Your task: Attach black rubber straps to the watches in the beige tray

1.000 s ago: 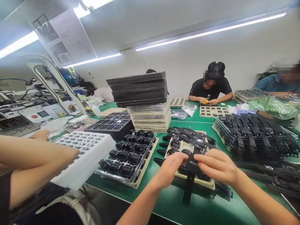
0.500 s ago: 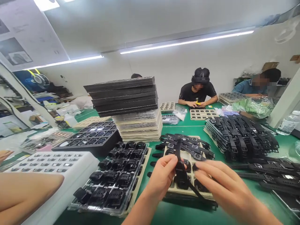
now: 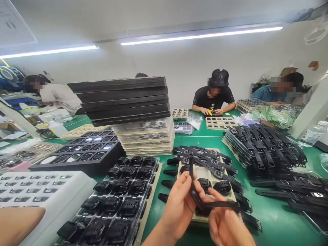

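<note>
A black smartwatch [image 3: 196, 198] is raised above a beige tray [image 3: 198, 169], one strap end up and the other stretching to the right. My left hand [image 3: 180, 201] is closed around its case and upper strap. My right hand [image 3: 228, 222] has its fingers on both sides of the lower strap; how firmly they grip is partly hidden. Under the hands, the tray holds several watches with closed straps, such as a watch [image 3: 222, 187] in a right-hand cell. Across its far part lie watches with straps laid flat [image 3: 214, 162].
Left stands a clear tray of watches [image 3: 110, 203], beside a white foam block [image 3: 64, 194] and a black foam tray [image 3: 84, 157]. A tall stack of trays [image 3: 146, 136] rises behind. Piled watches [image 3: 266, 147] lie right. A co-worker [image 3: 214, 92] sits opposite; an arm [image 3: 20, 223] enters at left.
My right hand has moved down and in, from beside the watch to its lower strap. That strap has swung from pointing down-right to nearly level. The view has shifted, showing another person at left.
</note>
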The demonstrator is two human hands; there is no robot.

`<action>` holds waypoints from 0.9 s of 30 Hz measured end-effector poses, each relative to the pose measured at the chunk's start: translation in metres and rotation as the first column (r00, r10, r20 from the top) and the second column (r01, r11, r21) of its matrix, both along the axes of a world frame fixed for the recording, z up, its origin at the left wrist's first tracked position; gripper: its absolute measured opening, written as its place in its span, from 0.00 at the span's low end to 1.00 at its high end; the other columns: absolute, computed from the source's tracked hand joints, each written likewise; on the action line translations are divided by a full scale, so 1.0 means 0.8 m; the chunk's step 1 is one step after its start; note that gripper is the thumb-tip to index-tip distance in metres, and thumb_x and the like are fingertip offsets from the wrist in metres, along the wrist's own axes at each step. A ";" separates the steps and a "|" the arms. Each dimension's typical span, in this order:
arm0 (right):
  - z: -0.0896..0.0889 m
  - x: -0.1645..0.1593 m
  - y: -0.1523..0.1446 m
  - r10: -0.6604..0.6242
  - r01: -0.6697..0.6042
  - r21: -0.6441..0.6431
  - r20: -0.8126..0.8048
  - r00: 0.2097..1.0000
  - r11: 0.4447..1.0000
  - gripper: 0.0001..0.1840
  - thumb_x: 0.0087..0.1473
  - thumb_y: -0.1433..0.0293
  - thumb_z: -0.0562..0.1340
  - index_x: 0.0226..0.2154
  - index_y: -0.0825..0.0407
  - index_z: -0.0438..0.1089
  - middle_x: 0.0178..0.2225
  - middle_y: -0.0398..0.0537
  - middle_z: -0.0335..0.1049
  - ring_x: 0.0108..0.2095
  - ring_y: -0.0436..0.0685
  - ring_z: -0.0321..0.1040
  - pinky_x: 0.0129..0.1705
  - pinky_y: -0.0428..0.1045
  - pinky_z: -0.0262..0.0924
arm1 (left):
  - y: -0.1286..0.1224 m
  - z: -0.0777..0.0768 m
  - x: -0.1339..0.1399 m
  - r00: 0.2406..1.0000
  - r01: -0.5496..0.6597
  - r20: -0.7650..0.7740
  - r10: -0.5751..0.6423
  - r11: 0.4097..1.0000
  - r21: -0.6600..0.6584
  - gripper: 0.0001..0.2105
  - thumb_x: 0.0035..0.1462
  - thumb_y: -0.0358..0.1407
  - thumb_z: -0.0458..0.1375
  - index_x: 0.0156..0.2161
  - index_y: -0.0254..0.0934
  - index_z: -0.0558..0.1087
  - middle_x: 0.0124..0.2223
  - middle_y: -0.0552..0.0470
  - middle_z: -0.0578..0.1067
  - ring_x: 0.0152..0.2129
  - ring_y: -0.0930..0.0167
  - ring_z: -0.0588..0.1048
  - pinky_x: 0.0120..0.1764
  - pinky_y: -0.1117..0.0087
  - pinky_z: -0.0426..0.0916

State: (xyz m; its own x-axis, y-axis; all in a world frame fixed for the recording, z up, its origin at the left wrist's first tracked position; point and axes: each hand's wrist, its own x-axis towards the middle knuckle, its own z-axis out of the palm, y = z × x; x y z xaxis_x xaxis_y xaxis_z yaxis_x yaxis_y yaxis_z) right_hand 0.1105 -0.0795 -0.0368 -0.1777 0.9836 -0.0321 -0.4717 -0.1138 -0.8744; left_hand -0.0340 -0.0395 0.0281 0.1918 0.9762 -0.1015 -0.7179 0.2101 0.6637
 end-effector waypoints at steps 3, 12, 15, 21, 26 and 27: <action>0.012 0.005 0.024 -0.222 0.212 -0.146 -0.056 0.973 0.966 0.28 0.49 0.45 0.73 0.41 0.47 0.74 0.38 0.50 0.76 0.25 0.50 0.62 0.22 0.44 0.57 | 0.002 -0.008 -0.003 0.987 0.065 -0.152 -0.049 0.993 0.100 0.20 0.56 0.50 0.69 0.33 0.35 0.71 0.21 0.56 0.73 0.21 0.74 0.74 0.28 0.75 0.67; 0.047 0.026 0.081 -0.159 0.090 0.171 0.456 0.876 0.981 0.32 0.57 0.39 0.62 0.24 0.49 0.63 0.19 0.37 0.57 0.23 0.51 0.54 0.26 0.46 0.53 | 0.022 -0.038 -0.013 0.772 0.226 -0.635 -0.025 0.945 0.238 0.17 0.59 0.46 0.66 0.44 0.34 0.75 0.27 0.52 0.77 0.26 0.71 0.75 0.35 0.71 0.69; 0.043 0.021 0.081 -0.165 0.075 0.203 0.478 0.863 0.976 0.24 0.59 0.45 0.65 0.31 0.49 0.65 0.20 0.36 0.60 0.23 0.51 0.58 0.28 0.46 0.56 | 0.019 -0.045 -0.018 0.712 0.200 -0.698 0.076 0.931 0.304 0.13 0.62 0.42 0.62 0.48 0.36 0.76 0.36 0.46 0.80 0.34 0.66 0.78 0.39 0.70 0.72; 0.022 0.012 0.072 -0.103 -0.034 0.276 0.466 0.879 0.960 0.19 0.65 0.51 0.62 0.33 0.49 0.66 0.24 0.38 0.64 0.25 0.51 0.62 0.27 0.45 0.58 | 0.019 -0.046 -0.022 0.395 0.366 -0.806 0.442 0.729 0.579 0.12 0.61 0.37 0.66 0.50 0.42 0.79 0.43 0.46 0.83 0.39 0.63 0.78 0.47 0.66 0.71; 0.020 0.009 0.065 -0.242 0.100 0.340 0.406 0.881 0.935 0.16 0.64 0.53 0.63 0.35 0.48 0.67 0.26 0.40 0.69 0.27 0.52 0.67 0.30 0.45 0.62 | 0.022 -0.045 -0.023 0.324 0.416 -0.749 0.577 0.624 0.661 0.09 0.65 0.36 0.62 0.48 0.39 0.79 0.36 0.46 0.82 0.31 0.66 0.76 0.37 0.69 0.70; 0.021 0.009 0.063 -0.256 0.116 0.340 0.402 0.879 0.933 0.16 0.64 0.53 0.63 0.35 0.48 0.68 0.26 0.40 0.70 0.28 0.53 0.68 0.31 0.45 0.63 | 0.022 -0.045 -0.023 0.313 0.425 -0.739 0.597 0.608 0.671 0.08 0.65 0.36 0.61 0.46 0.38 0.79 0.34 0.47 0.81 0.30 0.66 0.76 0.36 0.69 0.69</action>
State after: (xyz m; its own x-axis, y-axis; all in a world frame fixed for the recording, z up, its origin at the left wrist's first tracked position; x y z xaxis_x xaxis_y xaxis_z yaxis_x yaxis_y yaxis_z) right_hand 0.1173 -0.0288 -0.0204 -0.0270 0.9714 0.2358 -0.0235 0.2352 -0.9717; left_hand -0.0527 -0.0217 -0.0077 0.3882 0.7610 0.5198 0.4286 -0.6484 0.6292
